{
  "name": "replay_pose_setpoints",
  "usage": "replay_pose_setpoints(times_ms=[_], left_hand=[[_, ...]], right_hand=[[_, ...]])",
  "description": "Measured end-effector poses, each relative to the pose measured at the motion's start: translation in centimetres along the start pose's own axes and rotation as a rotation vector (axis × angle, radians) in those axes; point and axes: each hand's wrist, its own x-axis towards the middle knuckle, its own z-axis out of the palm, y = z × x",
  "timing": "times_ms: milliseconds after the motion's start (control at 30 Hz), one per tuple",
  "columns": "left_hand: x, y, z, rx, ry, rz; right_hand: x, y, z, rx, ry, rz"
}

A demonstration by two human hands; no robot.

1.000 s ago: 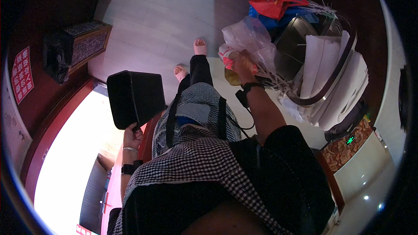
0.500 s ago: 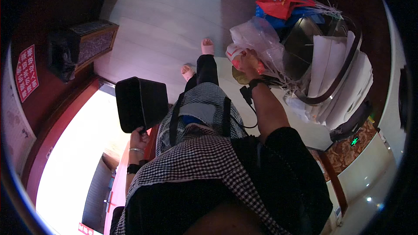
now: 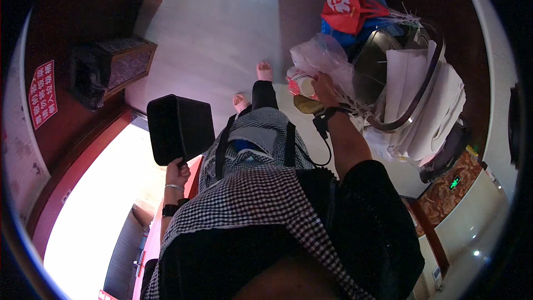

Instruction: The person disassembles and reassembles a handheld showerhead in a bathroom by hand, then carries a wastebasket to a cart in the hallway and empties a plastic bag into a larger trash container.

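Note:
My left hand (image 3: 176, 173) is closed on the lower edge of a black rectangular bin (image 3: 194, 128), holding it up at the left of my legs. The bin's inside looks dark, and what it contains cannot be made out. On the right, my right hand (image 3: 324, 88) is closed on a red-and-white round paper tub (image 3: 305, 85), its pale round face toward me. Next to the tub lies a crumpled clear plastic bag (image 3: 322, 55). An olive-coloured item (image 3: 306, 104) sits just below the tub, partly hidden.
Red (image 3: 345, 11) and blue bags lie at the upper right. White folded sheets (image 3: 425, 100) stand beside a curved dark handle (image 3: 435, 97). A dark box with patterned panels (image 3: 130, 65) is at the left wall, near a bright doorway (image 3: 105, 189).
The tub in my right hand has turned, so its pale round face shows more. The bin stays in my left hand, nearly in the same place. The whole view has shifted slightly.

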Motion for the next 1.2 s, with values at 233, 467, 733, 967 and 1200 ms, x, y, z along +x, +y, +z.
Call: replay_pose_setpoints(times_ms=[233, 467, 733, 967, 1200], left_hand=[[-1.8, 0.6, 3.1, 0.088, 0.087, 0.024], [-1.6, 1.1, 0.8, 0.106, 0.099, 0.021], [-4.8, 0.9, 2.2, 0.09, 0.206, 0.048], [-7.0, 3.8, 2.5, 0.191, 0.193, 0.145], [-8.6, 4.1, 8.8, 0.281, 0.167, 0.173]], right_hand=[[0.3, 6.8, 7.7, -0.528, 0.242, -0.399], [-3.6, 8.9, 8.4, -0.176, 0.051, -0.231], [-12.2, 14.0, 5.1, -0.296, -0.77, -0.006], [-7.9, 2.7, -1.3, -0.165, -0.1, -0.027], [-4.1, -19.3, -11.0, 0.897, -0.069, 0.043]])
